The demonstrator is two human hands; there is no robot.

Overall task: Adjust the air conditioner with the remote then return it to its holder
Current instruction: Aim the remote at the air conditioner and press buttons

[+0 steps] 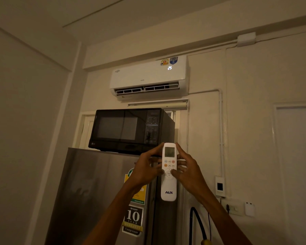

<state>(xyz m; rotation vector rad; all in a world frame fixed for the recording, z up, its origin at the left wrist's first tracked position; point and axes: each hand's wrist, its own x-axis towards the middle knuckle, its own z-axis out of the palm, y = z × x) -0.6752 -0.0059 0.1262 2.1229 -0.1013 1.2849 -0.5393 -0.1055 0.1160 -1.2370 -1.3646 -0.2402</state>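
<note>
Remote (168,171), white and marked AUX near its lower end, stands upright between the person's two hands, raised at arm's length and aimed up toward the air conditioner (148,76). The left hand (145,169) closes on the remote's left edge, fingers behind the body and thumb reaching onto the round control pad. The right hand (187,169) closes on the right edge, its thumb tip resting on the same pad and its index finger lying along the side of the small screen. Both hands are thus clamped on the one object, close together, with only the remote's width between them.

Above and beyond the hands, the air conditioner is mounted high on the wall; its louvre is open and its front panel shows a lit "25". Just behind the hands, a black microwave oven (131,129) sits on top of a steel refrigerator (95,191).

Stage of the task, as judged from this view: the remote is out of its holder and the adjusting step is in hand, thumbs on the buttons. Whether the wanted setting has been reached cannot be told. The return remains undone. A small white fitting (249,209) on the wall below and to the right of the right hand may be the holder, but this is uncertain.
</note>
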